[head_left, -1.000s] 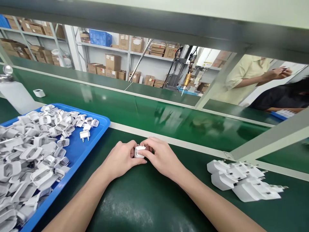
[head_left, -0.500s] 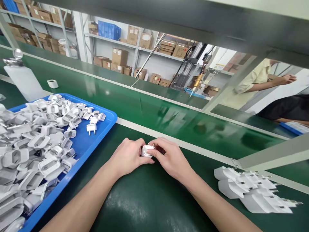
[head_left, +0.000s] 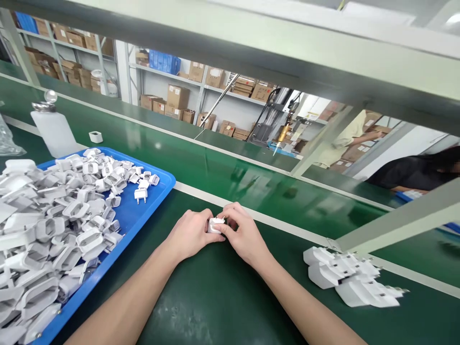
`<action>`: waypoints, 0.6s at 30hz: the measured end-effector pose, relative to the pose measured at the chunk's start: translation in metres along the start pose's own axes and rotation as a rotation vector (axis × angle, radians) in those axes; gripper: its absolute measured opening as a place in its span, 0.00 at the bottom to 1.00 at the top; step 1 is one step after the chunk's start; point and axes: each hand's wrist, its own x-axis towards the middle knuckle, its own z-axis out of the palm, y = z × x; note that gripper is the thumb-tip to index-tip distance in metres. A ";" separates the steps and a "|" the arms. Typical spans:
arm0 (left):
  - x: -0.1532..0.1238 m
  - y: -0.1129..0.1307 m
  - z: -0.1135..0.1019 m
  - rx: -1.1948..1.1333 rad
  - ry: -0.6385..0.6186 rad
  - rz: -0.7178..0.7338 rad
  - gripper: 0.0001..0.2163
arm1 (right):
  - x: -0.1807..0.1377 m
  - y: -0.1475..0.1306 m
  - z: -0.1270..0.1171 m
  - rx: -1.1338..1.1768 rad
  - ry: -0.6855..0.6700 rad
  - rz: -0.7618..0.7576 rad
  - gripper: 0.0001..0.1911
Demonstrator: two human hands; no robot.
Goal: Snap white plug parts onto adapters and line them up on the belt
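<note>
Between my two hands, over the dark green bench, is a small white plug adapter (head_left: pixel 216 225) with metal pins on its upper right side. My left hand (head_left: pixel 192 232) grips it from the left, thumb along the near side. From the right, my right hand (head_left: pixel 241 233) pinches it with thumb and fingers, and its thumb rests across the top. Part of the adapter is hidden by the fingers. To the left, a blue tray (head_left: pixel 153 211) holds a heap of white plug housings (head_left: pixel 75 209), many showing hollow openings. Several white adapters (head_left: pixel 350 275) stand grouped at the right, pins pointing right.
A white bottle (head_left: pixel 55 132) with a metal top stands behind the tray, near a small white housing (head_left: pixel 96 137). A slanted metal post (head_left: pixel 398 218) rises at the right. A wide beam (head_left: pixel 251 43) crosses overhead. Two people are beyond the green conveyor (head_left: pixel 215 158).
The camera view has shifted, so the tray appears farther right and the grouped adapters farther left. Both hands keep their grip on the plug adapter, with little change in their pose.
</note>
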 end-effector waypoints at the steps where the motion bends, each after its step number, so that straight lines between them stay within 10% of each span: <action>1: -0.001 0.000 0.001 -0.007 0.005 0.005 0.18 | -0.002 0.002 0.001 0.018 0.014 0.010 0.05; 18: -0.010 0.005 0.008 -0.134 -0.151 0.042 0.23 | -0.020 -0.011 -0.026 -0.020 -0.131 0.024 0.07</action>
